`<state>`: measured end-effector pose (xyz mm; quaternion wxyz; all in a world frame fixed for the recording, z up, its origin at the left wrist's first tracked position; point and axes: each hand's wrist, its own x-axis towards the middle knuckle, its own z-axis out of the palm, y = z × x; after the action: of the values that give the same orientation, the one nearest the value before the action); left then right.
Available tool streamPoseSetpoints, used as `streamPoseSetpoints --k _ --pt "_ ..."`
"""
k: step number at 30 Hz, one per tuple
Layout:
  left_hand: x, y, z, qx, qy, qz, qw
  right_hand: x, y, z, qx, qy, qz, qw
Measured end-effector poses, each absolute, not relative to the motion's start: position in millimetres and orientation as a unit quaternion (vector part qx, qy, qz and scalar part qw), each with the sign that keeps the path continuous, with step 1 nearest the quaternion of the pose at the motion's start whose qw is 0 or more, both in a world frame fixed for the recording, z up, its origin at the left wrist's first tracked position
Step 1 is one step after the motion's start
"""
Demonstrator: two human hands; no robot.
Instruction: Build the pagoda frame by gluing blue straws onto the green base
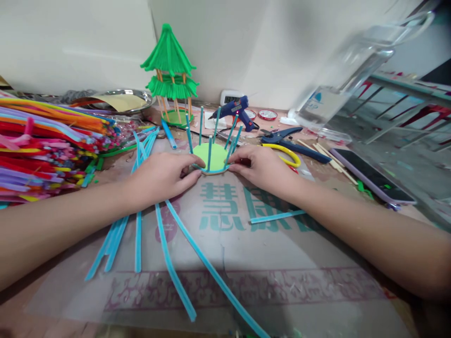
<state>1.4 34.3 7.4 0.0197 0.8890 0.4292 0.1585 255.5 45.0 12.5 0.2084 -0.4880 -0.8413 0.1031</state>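
Both hands, left hand [164, 176] and right hand [262, 169], are pinching opposite edges of the green disc [211, 157] at the surface's centre, each grip steadying its upright blue stems [210, 151], best pressed evenly

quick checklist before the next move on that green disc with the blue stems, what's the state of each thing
1. Left hand on the green disc: fingertips touch its near-left edge. ok
2. Right hand on the disc: fingertips at its right edge. ok
3. Upright blue stems around the rim: standing, several lean outward. ok
4. Whether the stems are bonded at the base: cannot tell
5. Spare blue pipe cleaners: lying loose on the mat under the left forearm. ok
6. Glue gun: standing behind the disc, apart from both hands; whether hot, cannot tell
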Motion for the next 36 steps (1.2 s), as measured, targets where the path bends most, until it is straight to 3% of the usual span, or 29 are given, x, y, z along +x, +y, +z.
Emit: streamPoseSetpoints --k 7,25,32,36 --pt "-1 31 4 0.89 0.398 0.219 0.034 255 42 14 -0.495 -0.838 0.108 0.205" --pt "3 33 9 0.892 0.433 0.131 0.002 255 41 13 -0.447 -0.861 0.096 0.222" --pt "2 34 7 0.891 0.434 0.133 -0.002 266 40 40 -0.462 -0.868 0.055 0.175" --pt "1 34 7 0.895 0.426 0.133 -0.004 278 52 41 -0.484 -0.843 0.044 0.231"
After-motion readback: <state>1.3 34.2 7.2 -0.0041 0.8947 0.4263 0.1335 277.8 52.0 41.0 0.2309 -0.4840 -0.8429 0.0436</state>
